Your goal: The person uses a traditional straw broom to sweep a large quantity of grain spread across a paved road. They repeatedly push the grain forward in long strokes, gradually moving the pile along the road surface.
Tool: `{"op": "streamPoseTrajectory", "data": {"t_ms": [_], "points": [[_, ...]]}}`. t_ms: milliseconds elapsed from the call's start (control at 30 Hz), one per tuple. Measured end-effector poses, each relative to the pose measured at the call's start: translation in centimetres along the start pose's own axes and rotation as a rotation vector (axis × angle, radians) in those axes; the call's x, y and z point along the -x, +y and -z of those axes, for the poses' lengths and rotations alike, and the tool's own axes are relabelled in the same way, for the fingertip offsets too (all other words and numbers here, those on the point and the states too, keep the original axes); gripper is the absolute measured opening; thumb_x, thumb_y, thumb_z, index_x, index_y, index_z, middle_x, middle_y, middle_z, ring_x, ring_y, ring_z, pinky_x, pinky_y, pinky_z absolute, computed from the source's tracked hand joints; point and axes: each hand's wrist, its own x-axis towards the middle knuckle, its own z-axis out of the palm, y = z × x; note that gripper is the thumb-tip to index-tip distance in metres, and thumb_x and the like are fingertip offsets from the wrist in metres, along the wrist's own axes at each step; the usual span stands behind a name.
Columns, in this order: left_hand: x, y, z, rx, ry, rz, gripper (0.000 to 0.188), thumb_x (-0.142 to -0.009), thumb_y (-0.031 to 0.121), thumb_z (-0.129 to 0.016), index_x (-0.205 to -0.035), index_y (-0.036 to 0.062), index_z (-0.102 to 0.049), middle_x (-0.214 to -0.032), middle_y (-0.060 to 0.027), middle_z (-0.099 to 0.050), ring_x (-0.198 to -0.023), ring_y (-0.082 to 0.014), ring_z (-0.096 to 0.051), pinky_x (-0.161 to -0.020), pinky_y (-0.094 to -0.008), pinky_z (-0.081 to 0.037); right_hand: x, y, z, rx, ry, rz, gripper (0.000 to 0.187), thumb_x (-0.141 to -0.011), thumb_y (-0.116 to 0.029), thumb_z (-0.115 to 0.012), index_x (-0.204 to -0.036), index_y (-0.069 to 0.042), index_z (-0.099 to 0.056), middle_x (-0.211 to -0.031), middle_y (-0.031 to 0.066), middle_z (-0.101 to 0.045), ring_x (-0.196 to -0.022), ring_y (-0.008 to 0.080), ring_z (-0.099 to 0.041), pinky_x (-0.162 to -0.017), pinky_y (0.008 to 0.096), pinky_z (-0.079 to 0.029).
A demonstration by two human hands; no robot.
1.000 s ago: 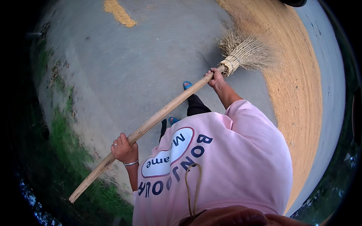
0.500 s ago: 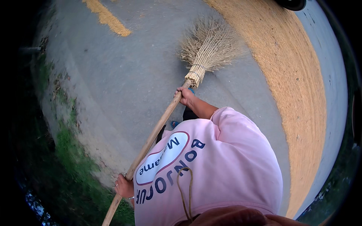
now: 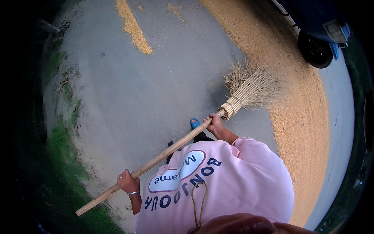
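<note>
A long-handled twig broom (image 3: 167, 152) lies slantwise across the front of my body. My left hand (image 3: 127, 181) is closed round its wooden handle near the lower-left end. Close to the bundled head, my right hand (image 3: 214, 124) grips the same handle. The broom's spread twigs point up and right, and their tips reach over the edge of a broad band of yellow grain (image 3: 298, 124). Two wire bands bind the stalks. A blue sandal (image 3: 194, 123) shows on a foot beside the handle.
Grey pavement (image 3: 156, 82) stretches ahead and to the left. A narrow strip of grain (image 3: 134, 29) lies at the far left. Beyond the wide band, a blue vehicle (image 3: 323, 23) stands at the upper right, its black wheel (image 3: 314, 50) by the grain. Green grass (image 3: 64, 152) borders the left side.
The broom head has swung right and nearer to me, onto the grain's edge. Both hands moved with it, still gripping the handle. More of the vehicle shows now.
</note>
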Motion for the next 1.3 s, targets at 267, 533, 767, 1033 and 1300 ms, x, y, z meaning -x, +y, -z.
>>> {"op": "streamPoseTrajectory", "data": {"t_ms": [267, 533, 767, 1033, 1300], "points": [[-0.3, -31.9, 8.4, -0.076, -0.045, 0.363, 0.025, -0.049, 0.008, -0.062, -0.065, 0.0090, -0.043, -0.061, -0.0059, -0.045, -0.062, -0.0241, -0.047, -0.059, -0.0346, -0.036, 5.8, 29.1, -24.8, 0.429, -0.038, -0.096, 0.009, -0.075, -0.012, -0.043, -0.072, -0.004, -0.040, -0.059, 0.0096, -0.042, -0.055, 0.0239, -0.041, -0.057, 0.0387, -0.042], [14.8, -49.4, -0.2, -0.107, -0.158, 0.463, 0.022, -0.056, 0.009, -0.061, -0.069, 0.0092, -0.042, -0.063, -0.0057, -0.048, -0.063, -0.0239, -0.049, -0.060, -0.0354, -0.037, 8.6, 51.9, -22.7, 0.541, -0.116, -0.155, 0.007, -0.071, -0.010, -0.042, -0.065, -0.007, -0.039, -0.056, 0.0078, -0.040, -0.053, 0.0222, -0.040, -0.055, 0.0347, -0.041], [-6.5, -56.4, 8.2, -0.260, -0.120, 0.609, 0.019, -0.065, 0.017, -0.059, -0.069, 0.0098, -0.042, -0.061, -0.0042, -0.048, -0.062, -0.0238, -0.050, -0.057, -0.0357, -0.037, 7.9, 57.7, -54.2, 0.638, -0.229, -0.284, 0.005, -0.072, -0.008, -0.046, -0.073, -0.005, -0.042, -0.057, 0.0087, -0.044, -0.053, 0.0232, -0.045, -0.054, 0.0356, -0.043], [-36.4, -37.2, 21.1, -0.516, -0.139, 0.687, 0.014, -0.062, 0.017, -0.053, -0.067, 0.0111, -0.041, -0.058, -0.0029, -0.047, -0.058, -0.0231, -0.049, -0.049, -0.0351, -0.034, -1.5, 43.8, -79.3, 0.738, -0.339, -0.461, 0.009, -0.075, -0.005, -0.046, -0.083, -0.003, -0.041, -0.061, 0.0089, -0.044, -0.054, 0.0211, -0.048, -0.052, 0.0352, -0.045], [-82.6, 20.3, 17.7, -0.478, -0.274, 0.517, 0.024, -0.064, 0.031, -0.052, -0.068, 0.0111, -0.039, -0.060, -0.0024, -0.046, -0.062, -0.0212, -0.049, -0.054, -0.0336, -0.035, -30.5, -23.1, -96.7, 0.678, -0.356, -0.396, 0.006, -0.078, -0.008, -0.045, -0.076, -0.003, -0.043, -0.060, 0.0090, -0.048, -0.055, 0.0226, -0.048, -0.057, 0.0359, -0.047]]}}
